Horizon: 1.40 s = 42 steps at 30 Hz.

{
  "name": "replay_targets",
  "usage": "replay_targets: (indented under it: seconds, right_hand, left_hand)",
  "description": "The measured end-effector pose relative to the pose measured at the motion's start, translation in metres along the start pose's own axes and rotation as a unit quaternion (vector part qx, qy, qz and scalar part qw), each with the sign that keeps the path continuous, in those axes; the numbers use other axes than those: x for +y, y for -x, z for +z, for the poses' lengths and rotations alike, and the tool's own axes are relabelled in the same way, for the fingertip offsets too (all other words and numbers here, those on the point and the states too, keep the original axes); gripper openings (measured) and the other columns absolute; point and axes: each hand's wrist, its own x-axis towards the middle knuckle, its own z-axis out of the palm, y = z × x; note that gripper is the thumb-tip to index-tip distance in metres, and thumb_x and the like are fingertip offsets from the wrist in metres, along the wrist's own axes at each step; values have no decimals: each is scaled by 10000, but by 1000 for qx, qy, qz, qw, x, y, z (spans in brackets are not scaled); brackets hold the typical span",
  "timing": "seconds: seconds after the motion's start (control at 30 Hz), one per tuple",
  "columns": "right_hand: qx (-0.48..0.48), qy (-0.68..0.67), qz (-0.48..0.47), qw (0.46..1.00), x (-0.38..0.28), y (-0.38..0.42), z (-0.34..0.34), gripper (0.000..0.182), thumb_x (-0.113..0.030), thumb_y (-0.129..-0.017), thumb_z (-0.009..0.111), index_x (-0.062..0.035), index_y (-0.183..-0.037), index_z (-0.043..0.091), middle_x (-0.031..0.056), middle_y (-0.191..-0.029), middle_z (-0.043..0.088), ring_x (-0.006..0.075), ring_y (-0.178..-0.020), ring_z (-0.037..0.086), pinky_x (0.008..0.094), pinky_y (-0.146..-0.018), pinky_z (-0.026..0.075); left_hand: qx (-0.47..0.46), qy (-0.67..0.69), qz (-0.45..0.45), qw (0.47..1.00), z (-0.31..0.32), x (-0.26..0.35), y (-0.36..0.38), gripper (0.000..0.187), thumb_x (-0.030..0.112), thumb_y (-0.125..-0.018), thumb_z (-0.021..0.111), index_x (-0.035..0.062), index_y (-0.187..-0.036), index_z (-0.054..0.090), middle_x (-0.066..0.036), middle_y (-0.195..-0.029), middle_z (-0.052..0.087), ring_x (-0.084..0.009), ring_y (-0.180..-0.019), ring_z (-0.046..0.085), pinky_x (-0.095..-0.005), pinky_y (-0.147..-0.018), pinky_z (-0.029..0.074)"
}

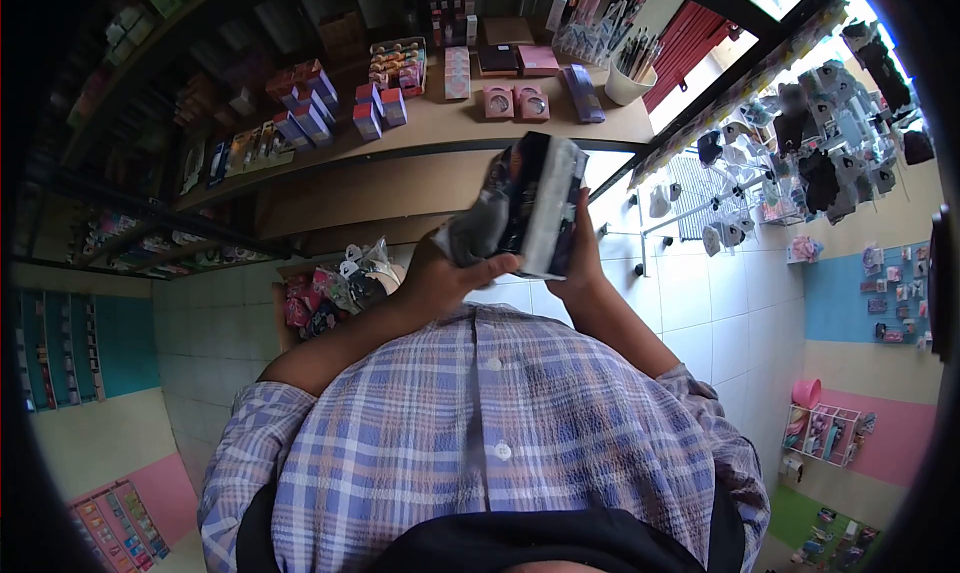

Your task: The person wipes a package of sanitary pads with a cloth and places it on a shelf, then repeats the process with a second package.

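A dark box (545, 208) with a pale white side is held up in front of my chest, tilted, with its print too blurred to read. My left hand (455, 273) grips its near left corner, thumb lying along the bottom edge. Bunched between that hand and the box's left face is a grey, crumpled, cloth-like piece (483, 228). On the other side, my right hand (582, 253) is closed against the box's right side, its fingers partly hidden behind it.
Ahead stands a wooden shelf (330, 163) carrying purple-and-orange boxes (312, 118), pink compacts (516, 103) and a white cup of brushes (630, 78). A carton of wrapped goods (325, 298) sits on the tiled floor at left. Racks of hanging socks (800, 133) stand at right.
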Motion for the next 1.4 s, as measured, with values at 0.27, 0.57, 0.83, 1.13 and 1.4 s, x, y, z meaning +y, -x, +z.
replay_targets:
  seconds: [0.27, 0.57, 0.83, 1.13, 1.4]
  right_hand:
    - [-259, -215, 70, 939, -2, -7, -26, 681, -489, -939, 541, -51, -1439, 396, 183, -1462, 433, 343, -1316, 465, 492, -1105, 380]
    - [-212, 362, -248, 873, 25, 1, -27, 734, -515, -935, 544, -81, -1491, 336, 198, -1528, 350, 370, -1419, 327, 538, -1165, 251]
    - [-184, -133, 29, 974, 34, -22, -58, 792, -658, -959, 388, -128, -1536, 276, 145, -1540, 351, 328, -1389, 405, 483, -1148, 350]
    - [-198, -24, -42, 979, 39, -37, -73, 627, -486, -1016, 347, -65, -1479, 367, 190, -1429, 469, 331, -1286, 515, 441, -1083, 444]
    - [-135, 57, 153, 977, 25, -3, -77, 751, -516, -832, 660, -9, -1361, 498, 237, -1243, 616, 334, -1078, 667, 432, -951, 553]
  left_hand:
    - [4, 497, 52, 866, -39, 17, -37, 436, 318, -1008, 544, 12, -1317, 509, -140, -1208, 636, -227, -1060, 650, -390, -920, 532]
    - [27, -288, 227, 930, 27, 16, -24, 631, 241, -974, 610, 56, -1507, 329, -171, -1537, 380, -343, -1428, 361, -418, -1155, 295]
    - [52, -313, 168, 933, 14, 23, -39, 635, 260, -936, 623, 1, -1465, 385, -289, -1496, 373, -443, -1422, 321, -460, -1161, 281]
    - [-52, -347, 352, 867, 2, 44, -38, 366, 182, -962, 518, -13, -1262, 594, -220, -1289, 615, -336, -1267, 555, -437, -1060, 412]
    - [-170, -16, 104, 980, -17, 41, -27, 471, 240, -944, 513, -17, -1335, 563, -161, -1371, 573, -245, -1214, 570, -357, -1073, 403]
